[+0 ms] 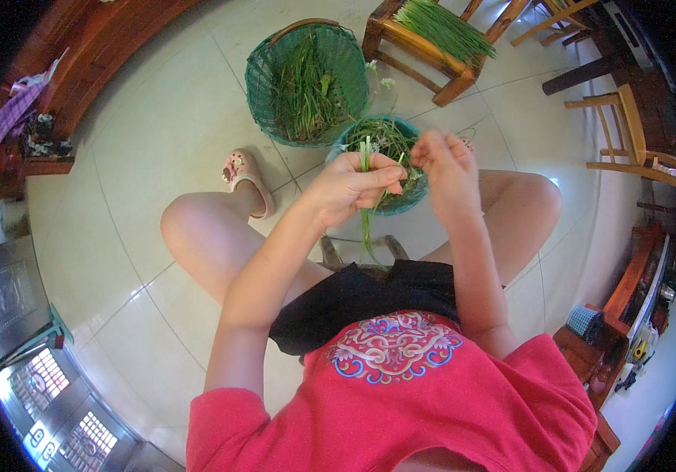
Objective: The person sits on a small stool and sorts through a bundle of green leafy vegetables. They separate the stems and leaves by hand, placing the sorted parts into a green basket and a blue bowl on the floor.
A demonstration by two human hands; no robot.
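My left hand (351,187) is closed around a few long green chive stalks (366,228). Their pale ends stick up above the fingers, and the green ends hang down between my knees. Just to the right, my right hand (449,175) is raised with its fingertips pinched together; whatever is between them is too small to make out. Both hands are over a teal bucket (395,207) holding loose green and yellowish plant scraps. Beyond it, a green woven basket (259,102) with a brown handle holds a heap of uncleaned chives (306,90).
A wooden chair (424,59) at the far side bears a neat bundle of chives (442,30). Small white flowers (386,82) lie near the basket. More wooden chairs (629,130) stand to the right, and dark red wooden furniture (110,55) is at the far left.
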